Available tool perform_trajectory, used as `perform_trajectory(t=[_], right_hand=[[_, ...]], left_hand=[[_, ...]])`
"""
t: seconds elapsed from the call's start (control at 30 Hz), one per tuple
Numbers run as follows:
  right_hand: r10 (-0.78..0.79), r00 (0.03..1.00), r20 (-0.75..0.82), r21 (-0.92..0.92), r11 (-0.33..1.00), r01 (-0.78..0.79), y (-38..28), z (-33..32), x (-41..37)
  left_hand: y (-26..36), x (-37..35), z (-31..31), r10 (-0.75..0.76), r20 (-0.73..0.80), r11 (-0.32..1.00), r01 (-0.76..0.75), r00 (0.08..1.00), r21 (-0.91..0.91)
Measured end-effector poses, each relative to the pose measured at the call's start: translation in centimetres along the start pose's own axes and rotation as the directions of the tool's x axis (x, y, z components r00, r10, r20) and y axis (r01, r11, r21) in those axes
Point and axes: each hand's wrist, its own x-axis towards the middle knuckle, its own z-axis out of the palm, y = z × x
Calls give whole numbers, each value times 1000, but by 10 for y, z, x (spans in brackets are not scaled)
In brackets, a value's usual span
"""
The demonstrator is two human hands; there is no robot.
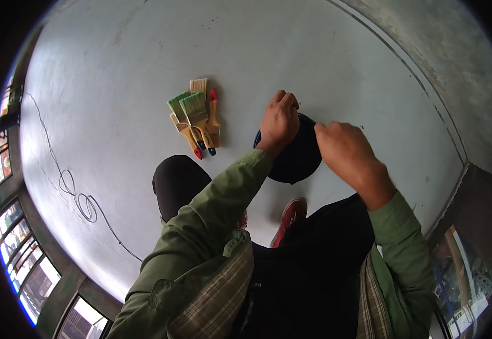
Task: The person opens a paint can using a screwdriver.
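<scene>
A dark blue round container (292,160) stands on the grey floor in front of the red shoes. Over its upper left rim is my left hand (280,121), its fingers curled closed. My right hand (348,151) is closed too, just right of the container's rim, with its knuckles toward the left hand. Whatever either hand holds, if anything, is too small or hidden to make out. Left of the hands lies a pile of several paintbrushes (196,116) with wooden handles, some with green bristles and some with pale ones.
A thin grey cable (90,206) lies looped on the floor (116,113) at the left. Windows (31,271) line the lower left edge. A wall (466,73) rises at the right. Below are a bent knee (179,183) and a red shoe (292,217).
</scene>
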Motion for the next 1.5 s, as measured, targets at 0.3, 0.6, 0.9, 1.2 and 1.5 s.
perform_trajectory(t=[0.3,0.6,0.9,1.2,1.5], right_hand=[[160,978,-132,155,978,-139,-9,44,-36],[328,878,-350,661,750,-17,18,116,-43],[588,808,-42,972,211,-103,54,101,-83],[513,853,-98,962,267,-51,38,98,-76],[316,888,-334,693,721,4,20,96,-71]], left_hand=[[-3,-1,1,-6,11,999,5,1000,50],[-2,-2,1,12,12,998,-12,1000,56],[-1,0,1,61,27,996,-63,998,70],[11,4,-10,67,126,998,-67,990,-7],[1,-23,-30,-14,74,999,10,997,46]])
